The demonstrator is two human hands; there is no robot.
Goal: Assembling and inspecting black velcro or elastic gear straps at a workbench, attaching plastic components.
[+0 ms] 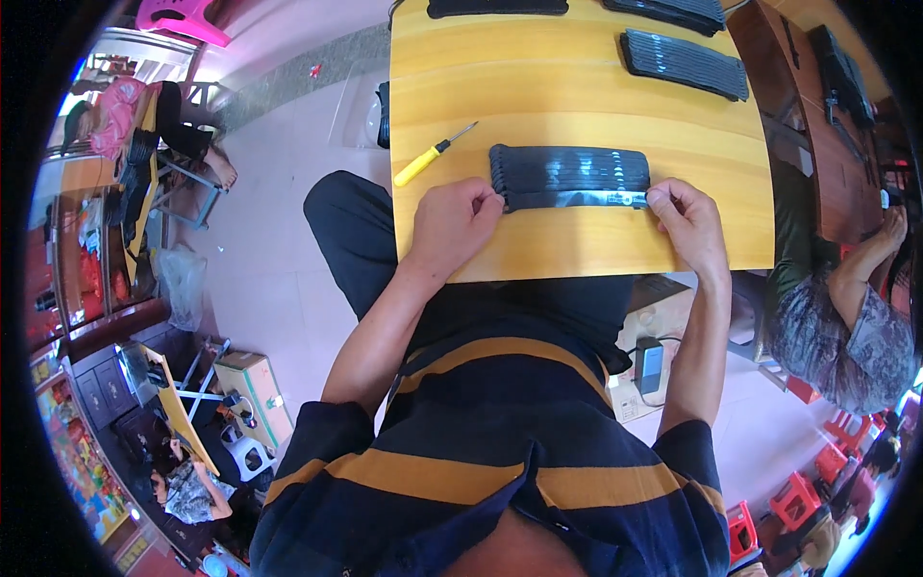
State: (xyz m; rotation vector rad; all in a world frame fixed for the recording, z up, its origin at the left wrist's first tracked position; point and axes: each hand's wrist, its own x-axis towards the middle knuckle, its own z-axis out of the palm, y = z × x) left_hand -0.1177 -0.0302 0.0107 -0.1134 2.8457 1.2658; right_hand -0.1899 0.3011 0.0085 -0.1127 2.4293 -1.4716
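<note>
On the yellow wooden table lies a row of overlapping narrow black strips in glossy wrapping, forming a flat bundle point(569, 171). I cannot make out what the strips are. My left hand point(460, 221) is closed at the near left corner of the front strip, thumb and fingers pinched together. At the near right end of that strip, beside a small white printed patch, my right hand point(687, 223) pinches the corner between thumb and forefinger. A yellow-handled screwdriver point(433, 156) lies left of the bundle, its tip pointing away from me.
More black bundles point(685, 65) lie along the table's far side. The wooden table point(558, 106) ends just in front of my body. A co-worker point(846, 317) sits to the right by a brown table point(836, 183). Other people and red stools point(796, 500) are farther off.
</note>
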